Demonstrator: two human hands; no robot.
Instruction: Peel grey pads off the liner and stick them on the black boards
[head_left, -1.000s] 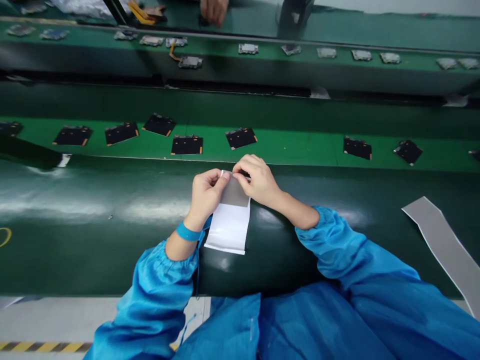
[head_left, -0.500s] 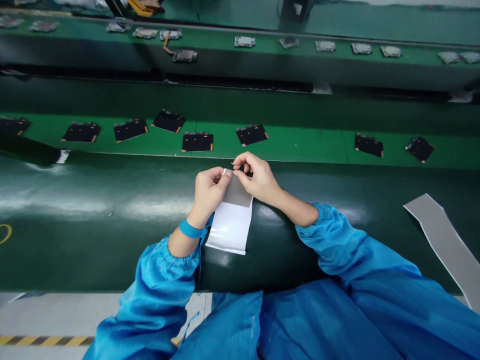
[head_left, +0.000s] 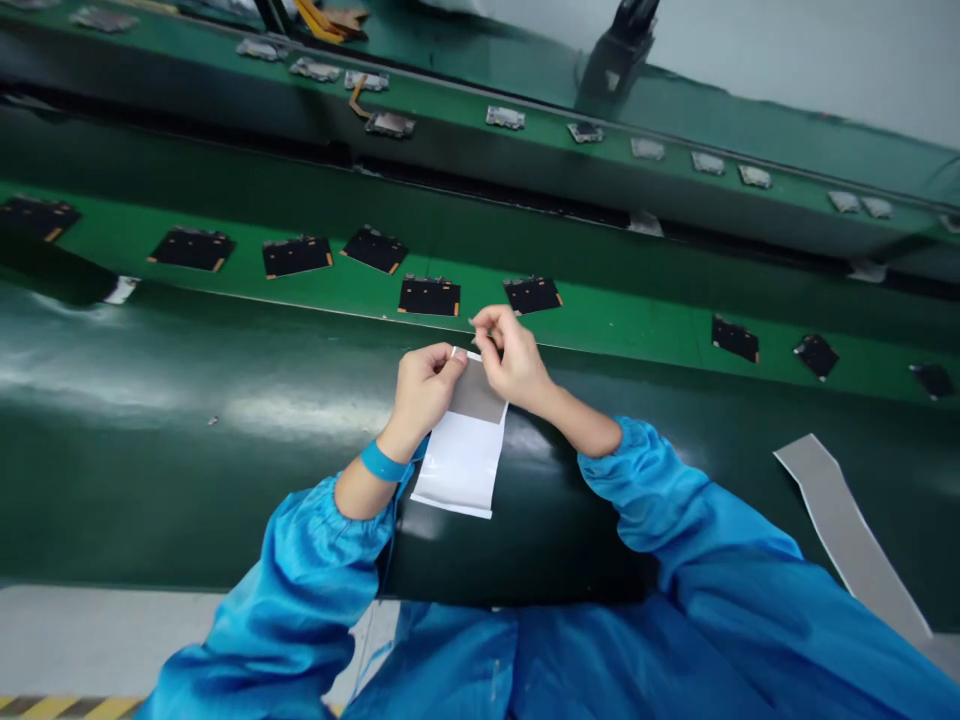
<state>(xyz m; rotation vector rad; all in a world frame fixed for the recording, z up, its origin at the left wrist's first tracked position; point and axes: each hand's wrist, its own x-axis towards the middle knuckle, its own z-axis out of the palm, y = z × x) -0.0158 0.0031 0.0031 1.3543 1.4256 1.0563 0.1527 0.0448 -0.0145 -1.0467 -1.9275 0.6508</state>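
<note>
A sheet with a grey upper part and a glossy white lower part slopes down toward me over the dark green bench. My left hand pinches its top left corner between thumb and fingers. Just past the top right corner is my right hand, thumb and forefinger pinched together. A tiny pale sliver shows at those fingertips, too small to name. Between the two hands, a white strip of the sheet's top edge is visible. A blue band circles my left wrist.
Beyond my hands, several black flat boards lie on a bright green strip. Small silvery parts line a raised ledge behind. A long grey sheet rests at right. A dark tube-like object juts in from the left.
My head view has tilted, so the bench lines now slope down to the right. The right fingertips have moved slightly up and off the sheet's top edge. The left hand keeps its pinch.
</note>
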